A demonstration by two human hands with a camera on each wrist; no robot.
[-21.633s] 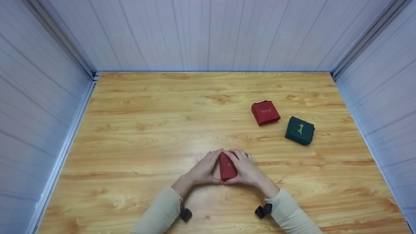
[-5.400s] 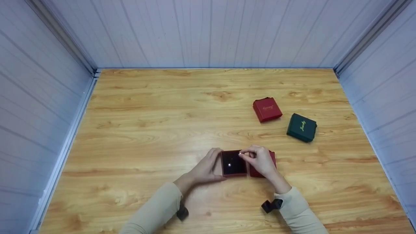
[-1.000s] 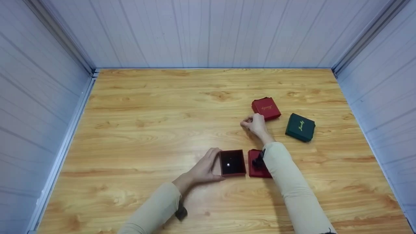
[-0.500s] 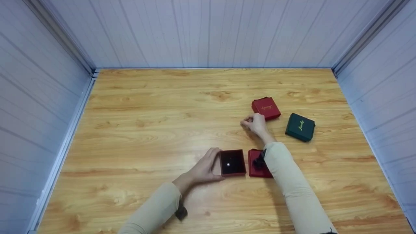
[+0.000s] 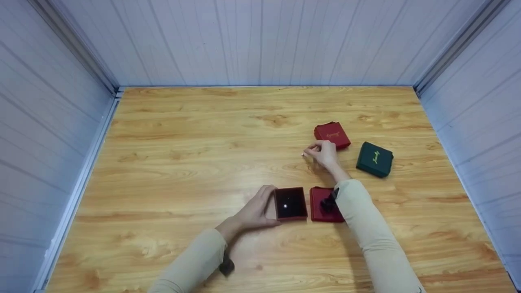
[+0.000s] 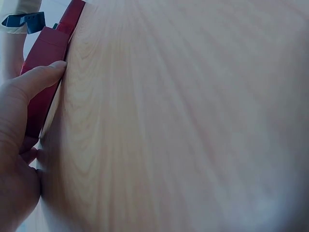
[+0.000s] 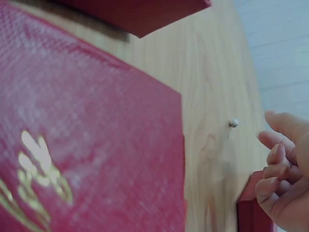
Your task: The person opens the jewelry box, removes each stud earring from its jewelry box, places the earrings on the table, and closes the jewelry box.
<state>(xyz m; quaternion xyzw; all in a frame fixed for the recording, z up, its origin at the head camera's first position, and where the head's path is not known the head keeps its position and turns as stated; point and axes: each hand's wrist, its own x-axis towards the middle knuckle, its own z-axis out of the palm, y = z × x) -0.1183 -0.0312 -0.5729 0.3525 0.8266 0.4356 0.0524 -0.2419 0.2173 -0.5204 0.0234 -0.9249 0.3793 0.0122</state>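
The small stud (image 5: 302, 154) lay on the bench (image 5: 183, 122), slightly right of midway between its left and right edges and nearer the far edge than the open red box (image 5: 293, 219). It sat just off the fingertips of the right hand (image 5: 325, 154), toward the left edge and slightly toward the near one; the right-wrist view showed a gap, so that hand, its thumb and forefinger a little apart, held nothing. A faint stem showed under the bright head, too blurred to tell how its long axis ran. The left hand (image 5: 256, 209) was farther off, thumb and fingers clamped on the open red box at its side facing the left edge. A second bright bead (image 5: 285, 206) glinted inside; the red lid (image 5: 319, 215) lay just beside, toward the right edge. Beyond the right hand stood the closed red box (image 5: 331, 131), with the green box (image 5: 374, 159) nearer the right edge.
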